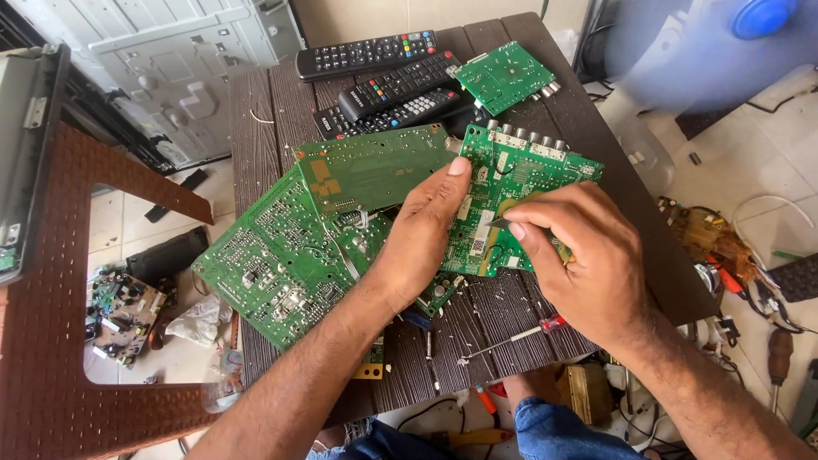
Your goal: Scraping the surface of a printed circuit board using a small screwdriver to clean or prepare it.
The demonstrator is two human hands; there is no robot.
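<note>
Left hand (426, 230) lies flat, fingers spread narrow, pressing the green circuit board (511, 183) onto the dark slatted table (264, 119), while right hand (588, 255) pinches a thin tool (501, 221) against it, tip hidden by fingers.

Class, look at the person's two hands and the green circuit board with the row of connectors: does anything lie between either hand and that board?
Nothing visible does. The left hand lies directly on the circuit board, and the right hand pinches a small tool against it.

4 green circuit boards (511, 200), 3 remotes (366, 54), 2 hands (426, 230), 1 screwdriver (511, 336)
</note>
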